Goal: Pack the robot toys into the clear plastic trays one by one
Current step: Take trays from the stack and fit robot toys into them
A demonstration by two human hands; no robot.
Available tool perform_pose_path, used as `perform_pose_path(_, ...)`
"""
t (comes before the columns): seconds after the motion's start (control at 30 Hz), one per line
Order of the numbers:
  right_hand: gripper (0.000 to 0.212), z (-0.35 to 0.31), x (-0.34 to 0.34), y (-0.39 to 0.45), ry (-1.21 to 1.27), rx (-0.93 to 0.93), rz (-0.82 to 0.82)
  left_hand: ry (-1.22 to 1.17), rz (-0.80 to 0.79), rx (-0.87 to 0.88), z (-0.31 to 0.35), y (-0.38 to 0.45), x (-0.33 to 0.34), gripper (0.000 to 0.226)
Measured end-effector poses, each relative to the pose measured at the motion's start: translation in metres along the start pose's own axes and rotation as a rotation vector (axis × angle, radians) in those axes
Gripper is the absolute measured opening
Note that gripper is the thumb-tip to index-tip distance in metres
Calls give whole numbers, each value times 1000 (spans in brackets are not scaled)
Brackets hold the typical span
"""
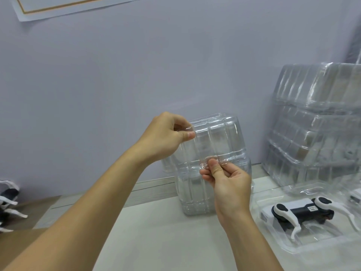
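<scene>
— What are you holding?

— A clear tray [213,137], thin ribbed plastic, glossy and see-through, with rounded corners. My left hand [166,137] pinches its upper left edge between thumb and curled fingers. My right hand [226,182] pinches a crinkled flap at the middle seam. The tray stands upright in the air above the desk [156,237], its lower half near the far edge.

— And the toys?

— One robot toy [304,212] lies in an open tray [293,245] to my right: black body, white curved legs, smooth and shiny, a small label on top. Part of another shows at the right edge, too cut off to tell more.

— What about the room?

— The desk is pale and matte. A plain lilac-grey wall [117,75] stands behind, with a paper sheet [58,6] up high. One tall stack [312,124] of empty clear trays leans at right.

— Anything left?

— Some black-and-white pieces [7,204], cut off by the frame.
</scene>
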State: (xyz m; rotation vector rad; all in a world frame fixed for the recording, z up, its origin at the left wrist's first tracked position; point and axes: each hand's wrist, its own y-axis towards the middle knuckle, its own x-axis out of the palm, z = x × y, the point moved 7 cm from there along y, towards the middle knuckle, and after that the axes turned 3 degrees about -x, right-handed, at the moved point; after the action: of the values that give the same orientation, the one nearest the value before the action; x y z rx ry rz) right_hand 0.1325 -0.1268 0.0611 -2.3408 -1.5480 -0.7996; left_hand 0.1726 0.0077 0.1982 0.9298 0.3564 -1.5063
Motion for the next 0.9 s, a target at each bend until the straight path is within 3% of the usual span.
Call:
perform_pose_path(0.1,13,2,-1,0,-30,12,16,17,33,14,2,0,-6,3)
perform_pose_path(0.23,13,3,-4,0,-65,32,46,13,120,20,4,3,-22,10)
perform_pose_path(0.43,15,-2,-14,4,-22,83,118,-81,374,47,0,-7,-73,15)
perform_pose_path(0.6,16,-10,-14,5,-66,134,72,-51,551,37,-26,-57,-101,18)
perform_pose_path(0.7,17,-17,-20,8,-201,149,42,72,621,-48,-55,-97,-103,9)
perform_pose_path(0.83,24,-28,-24,7,-420,225,-23,220,597,-245,-103,-139,-89,9)
perform_pose_path(0.9,35,-35,-26,5,-724,225,-89,294,547,-323,-121,-153,-79,13)
